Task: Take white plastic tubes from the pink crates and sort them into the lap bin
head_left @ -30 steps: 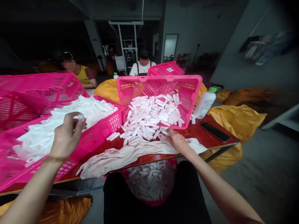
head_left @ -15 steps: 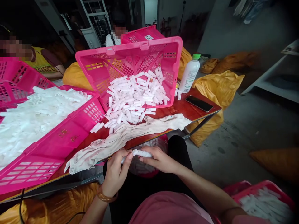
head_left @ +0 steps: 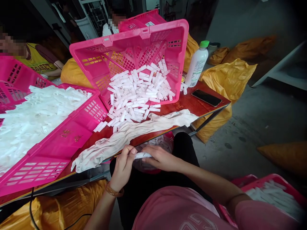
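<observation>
Over my lap, just below the table edge, my left hand (head_left: pixel 123 167) and my right hand (head_left: pixel 160 158) meet on one small white plastic tube (head_left: pixel 142 155), both pinched on it. Under them a pink bowl (head_left: pixel 153 171) of white tubes sits in my lap, mostly hidden. On the table a tipped pink crate (head_left: pixel 124 48) spills a heap of white tubes (head_left: pixel 137 94). A second pink crate (head_left: pixel 62 140) at the left is full of white caps (head_left: pixel 35 111). A white cloth (head_left: pixel 134 131) lies along the table's front edge.
A white bottle with a green cap (head_left: pixel 197 65) and a black phone (head_left: pixel 206 97) lie on the red table (head_left: pixel 182 107) at the right. Yellow sacks (head_left: pixel 227 80) sit beyond. Another pink crate (head_left: pixel 268 191) of tubes stands on the floor at my right. Two people sit across the table.
A second ago my left hand was over the left crate and my right hand at the tube heap; both came down to my lap and closed on one tube. The view tilted down.
</observation>
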Available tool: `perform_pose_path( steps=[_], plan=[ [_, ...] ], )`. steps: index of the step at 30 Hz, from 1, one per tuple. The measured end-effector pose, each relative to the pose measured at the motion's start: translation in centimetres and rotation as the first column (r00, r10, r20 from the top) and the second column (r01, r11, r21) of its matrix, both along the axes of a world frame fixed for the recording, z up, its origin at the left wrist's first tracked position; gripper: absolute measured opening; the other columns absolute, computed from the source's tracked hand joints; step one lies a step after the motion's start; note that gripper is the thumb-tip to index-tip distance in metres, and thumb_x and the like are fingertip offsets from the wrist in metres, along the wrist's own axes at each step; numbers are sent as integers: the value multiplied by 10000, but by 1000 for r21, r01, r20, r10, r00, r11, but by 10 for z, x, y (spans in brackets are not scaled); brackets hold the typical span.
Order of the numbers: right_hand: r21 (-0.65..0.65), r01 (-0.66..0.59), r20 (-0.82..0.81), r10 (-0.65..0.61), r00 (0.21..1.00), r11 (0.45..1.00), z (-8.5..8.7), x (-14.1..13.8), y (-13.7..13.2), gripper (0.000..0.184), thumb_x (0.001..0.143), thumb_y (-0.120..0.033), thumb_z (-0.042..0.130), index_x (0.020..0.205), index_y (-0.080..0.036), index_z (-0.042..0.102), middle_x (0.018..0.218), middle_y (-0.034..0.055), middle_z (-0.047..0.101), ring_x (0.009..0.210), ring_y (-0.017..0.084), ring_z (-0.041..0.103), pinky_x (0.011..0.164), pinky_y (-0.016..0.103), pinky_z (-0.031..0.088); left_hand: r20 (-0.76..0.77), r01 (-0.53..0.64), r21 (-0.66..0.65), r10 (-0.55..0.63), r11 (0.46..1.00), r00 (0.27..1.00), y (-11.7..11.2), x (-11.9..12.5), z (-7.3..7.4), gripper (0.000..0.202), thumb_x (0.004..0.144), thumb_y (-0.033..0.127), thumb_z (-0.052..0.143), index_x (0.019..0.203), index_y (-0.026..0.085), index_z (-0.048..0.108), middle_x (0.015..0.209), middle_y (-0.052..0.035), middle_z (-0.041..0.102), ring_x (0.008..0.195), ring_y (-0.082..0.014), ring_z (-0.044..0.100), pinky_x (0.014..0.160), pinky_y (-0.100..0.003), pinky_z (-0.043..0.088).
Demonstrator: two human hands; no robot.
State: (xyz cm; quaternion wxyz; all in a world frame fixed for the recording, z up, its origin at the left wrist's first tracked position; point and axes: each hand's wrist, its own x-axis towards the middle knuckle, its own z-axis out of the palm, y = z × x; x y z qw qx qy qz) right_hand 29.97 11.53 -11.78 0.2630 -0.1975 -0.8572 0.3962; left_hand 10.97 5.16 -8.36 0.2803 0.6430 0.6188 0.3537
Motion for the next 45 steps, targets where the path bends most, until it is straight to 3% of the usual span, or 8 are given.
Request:
perform_pose_path(
  steps=[13,22,26,29,31,34,36,45],
  plan=[
    [-93,-9,35,12,999,996,-10,-17,-10,203,992,-297,461,1042,-140,578,938,85,651,766,160,579,696,263,445,106,116,-43,-111,992,988,-5,8,-12,389,1033,382,331,1292,215,568,1023,-63,667,1016,-203,616,885,-310,462],
    [-699,-306,-236,195,952,646,0,-11,-2,201,937,-360,553,990,-169,585,653,-63,422,531,80,352,524,204,322,81,208,15,-209,978,975,-9,-29,0,166,991,292,494,986,186,622,826,-22,591,754,-140,560,727,-266,443],
    [-397,-109,-138,58,989,911,5,-14,-7,118,931,-244,510,981,-166,583,876,24,577,772,140,529,752,275,422,81,169,1,-169,986,982,-13,-19,1,198,1002,282,468,896,183,602,724,7,552,655,-121,514,653,-248,418],
    [-359,-49,-98,14,995,932,10,-10,-8,115,899,-217,523,979,-165,587,888,32,568,799,146,521,764,279,422,110,111,10,-112,994,988,-20,-11,-1,198,1000,261,470,856,183,582,700,18,535,630,-110,499,625,-236,407],
    [-630,-206,-170,125,977,749,10,-6,-9,110,882,-253,544,945,-171,582,710,-28,477,606,102,426,595,221,389,145,144,61,-152,988,978,-24,-9,-2,204,1001,233,458,842,184,577,696,17,538,632,-110,507,624,-234,411],
    [-888,-443,-390,308,868,122,7,-1,-10,125,853,-295,559,908,-183,548,533,-109,260,437,67,168,401,173,206,159,241,224,-279,944,947,-28,-10,-6,147,984,196,473,901,191,594,708,11,564,668,-124,536,661,-245,435],
    [-872,-477,-485,331,809,-110,3,-1,-11,120,834,-283,580,886,-183,538,503,-125,240,418,59,127,370,167,159,124,268,280,-312,922,942,-28,-11,-10,119,970,173,492,929,195,601,735,2,581,716,-137,556,699,-255,445],
    [-870,-283,-268,94,959,403,-7,-7,-19,139,853,-260,617,939,-177,545,639,-76,404,489,55,307,421,176,231,106,210,95,-220,973,970,-30,-5,-22,154,998,163,434,979,200,582,872,-19,577,809,-141,548,760,-252,430]
  ],
)
